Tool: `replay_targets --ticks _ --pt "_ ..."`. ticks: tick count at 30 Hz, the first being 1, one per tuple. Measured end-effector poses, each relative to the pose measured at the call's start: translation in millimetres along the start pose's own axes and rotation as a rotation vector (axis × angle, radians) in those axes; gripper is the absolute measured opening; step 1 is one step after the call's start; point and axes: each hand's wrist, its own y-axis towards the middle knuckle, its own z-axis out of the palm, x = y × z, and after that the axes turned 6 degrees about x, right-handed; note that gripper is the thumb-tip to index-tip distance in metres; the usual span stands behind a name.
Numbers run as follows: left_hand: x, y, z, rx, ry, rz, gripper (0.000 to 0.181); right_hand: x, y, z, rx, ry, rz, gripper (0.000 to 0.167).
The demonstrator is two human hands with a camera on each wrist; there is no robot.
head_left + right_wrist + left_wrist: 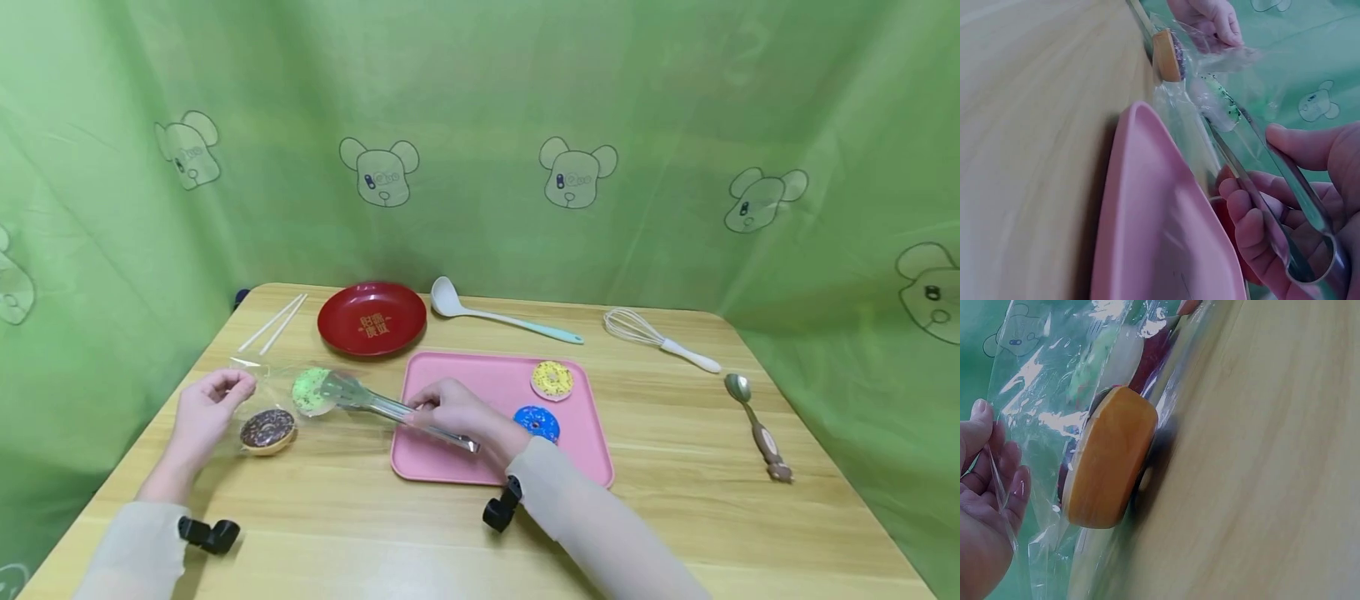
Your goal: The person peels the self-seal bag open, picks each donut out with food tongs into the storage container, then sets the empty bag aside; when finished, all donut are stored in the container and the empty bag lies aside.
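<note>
Right grip [456,412]: tongs [384,407] | long axis slanted | pointing leftward at green donut [308,390]

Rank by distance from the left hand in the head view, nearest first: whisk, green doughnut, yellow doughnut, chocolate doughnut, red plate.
From the left hand:
1. Chocolate doughnut, just to its right.
2. Green doughnut, at the tips of the tongs.
3. Red plate, farther back.
4. Yellow doughnut, on the pink tray.
5. Whisk, far right.

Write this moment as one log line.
left hand: pinches bag; right hand: grips tongs, tips at green donut; pink tray: blue donut, yellow donut
</note>
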Motion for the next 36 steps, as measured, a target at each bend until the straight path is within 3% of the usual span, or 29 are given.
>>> replay_targets --ticks 15,24,30,36 --pt "1.6 3.0 0.2 0.004 0.04 -0.014 0.025 -27.0 -64.1 -30.3 -0.046 -0.02 0.032 0.026" --pt "0.7 3.2 1.9 0.004 0.046 -0.002 0.027 -48.1 -109.0 -62.6 -0.109 0.0 0.041 0.035" --pt "1.3 3.0 1.5 -0.001 0.056 -0.004 0.026 -60.3 -119.2 -86.5 -0.178 -0.047 0.088 0.032" --pt "1.1 4.9 3.3 0.005 0.072 0.002 0.028 -72.5 -119.7 -95.6 -0.233 -0.052 0.159 0.031"
